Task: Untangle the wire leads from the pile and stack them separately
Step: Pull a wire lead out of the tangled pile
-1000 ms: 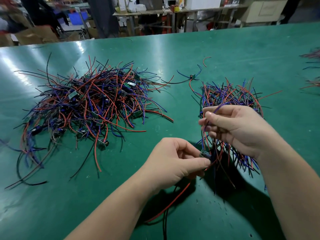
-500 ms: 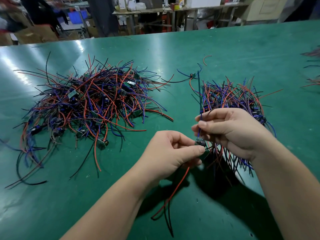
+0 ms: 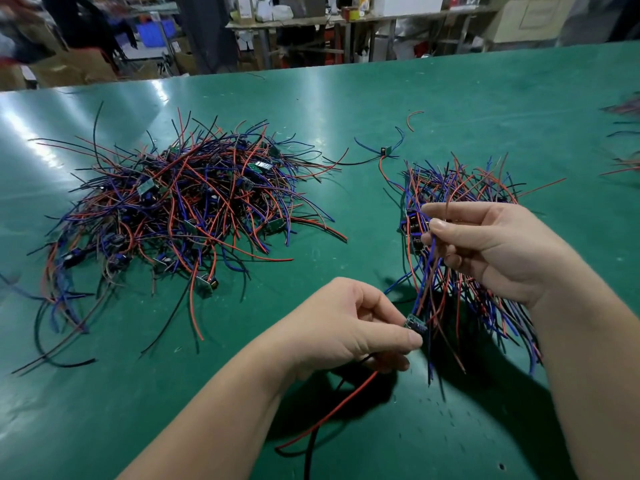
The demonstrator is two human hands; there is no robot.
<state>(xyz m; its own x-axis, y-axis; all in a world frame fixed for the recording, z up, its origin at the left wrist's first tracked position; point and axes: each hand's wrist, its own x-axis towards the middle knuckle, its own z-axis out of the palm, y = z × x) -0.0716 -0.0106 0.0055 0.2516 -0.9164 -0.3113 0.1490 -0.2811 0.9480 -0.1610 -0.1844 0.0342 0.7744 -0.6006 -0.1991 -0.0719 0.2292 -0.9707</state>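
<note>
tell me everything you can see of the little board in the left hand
The small green board is a tiny circuit module with dark parts on it, too blurred for detail. The left hand pinches it between thumb and fingertip, tilted. Its blue leads run up to the right hand, which pinches them. A red lead and a black lead trail down below the left hand.

The table [image 3: 467,109] wears a smooth green mat, glossy enough to throw white glare near its far left corner. The pile of wires [image 3: 180,216] shows smooth, faintly shiny plastic coating. Beyond the far edge, cardboard boxes [image 3: 79,69] look matt.
</note>
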